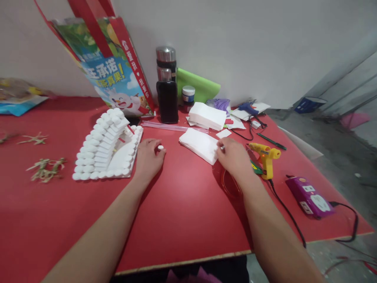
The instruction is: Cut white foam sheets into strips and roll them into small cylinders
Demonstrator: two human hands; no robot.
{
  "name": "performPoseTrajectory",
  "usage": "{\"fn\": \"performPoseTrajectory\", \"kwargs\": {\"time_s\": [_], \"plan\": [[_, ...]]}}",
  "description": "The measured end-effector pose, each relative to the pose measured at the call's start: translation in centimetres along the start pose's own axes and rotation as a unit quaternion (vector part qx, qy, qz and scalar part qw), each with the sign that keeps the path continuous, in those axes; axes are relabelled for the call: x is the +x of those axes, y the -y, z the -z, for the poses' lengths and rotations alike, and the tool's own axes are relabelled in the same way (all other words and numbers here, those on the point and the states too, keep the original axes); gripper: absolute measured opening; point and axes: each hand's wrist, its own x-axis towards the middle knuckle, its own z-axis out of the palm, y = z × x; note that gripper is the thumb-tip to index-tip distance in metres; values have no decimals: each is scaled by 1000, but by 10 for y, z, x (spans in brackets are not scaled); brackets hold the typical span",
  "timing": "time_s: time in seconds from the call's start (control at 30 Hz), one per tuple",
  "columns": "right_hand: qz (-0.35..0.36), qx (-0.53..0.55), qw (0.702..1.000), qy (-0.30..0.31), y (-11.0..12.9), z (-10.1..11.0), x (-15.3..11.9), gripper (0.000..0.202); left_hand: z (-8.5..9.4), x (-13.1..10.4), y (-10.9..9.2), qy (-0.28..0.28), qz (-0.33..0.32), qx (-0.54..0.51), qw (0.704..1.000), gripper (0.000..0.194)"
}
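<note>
The left hand (pixel 149 157) is closed in a light pinch, a small white disc (pixel 160 147) between thumb and forefinger, low over the red worktop (pixel 188 228). It is just right of the white stepped model (pixel 98 147), which is edged with similar discs. The right hand (pixel 232 155) has its fingers drawn together at the right end of a white stack (pixel 197 143); whether they grip it or something small, I cannot tell.

The step in hand seems to be handling small loose pieces; moving the disc would call for a steady pinch and a left wrist clear of the model's edge.

Right of the right hand, the yellow glue gun (pixel 267 159) and its cord (pixel 281 204) crowd that forearm. Farther right lies a purple power strip (pixel 309 198). A black phone (pixel 167 102) and a flask (pixel 165 57) stand on the far side, beyond the stack.
</note>
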Motion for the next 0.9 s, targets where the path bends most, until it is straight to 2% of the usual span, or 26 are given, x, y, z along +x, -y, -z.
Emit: {"fn": "performPoseTrajectory", "kwargs": {"time_s": [0.07,0.13,0.23,0.33,0.53,0.6,0.67,0.73,0.8,0.9], "plan": [[-61,-53,996,40,-7,18,-2,18,-1,-2,-4,-13,2,0,1000,41],[-113,-66,985,109,-13,31,-3,12,-3,-5,-9,-32,1,-8,999,46],[-120,-62,978,156,-16,35,-4,20,-5,-9,-15,-43,-1,-25,999,49],[-98,-83,984,125,-14,25,-3,26,-6,-11,-20,-36,-15,-39,998,47],[-138,-117,979,94,-20,9,-1,38,-7,-13,-20,-27,-34,-40,998,46],[-132,-101,984,64,-24,6,0,38,-8,-14,-20,-24,-39,-39,998,44],[-83,-48,995,8,-26,2,2,37,-8,-14,-21,-21,-46,-45,998,42],[18,20,999,-38,-24,-3,3,37,-6,-15,-23,-18,-53,-55,997,41],[112,60,991,-50,-19,-10,3,41,-3,-15,-28,-16,-54,-70,996,40],[167,52,984,-38,-10,-19,2,40,3,-17,-37,-13,-36,-120,992,34]]}}
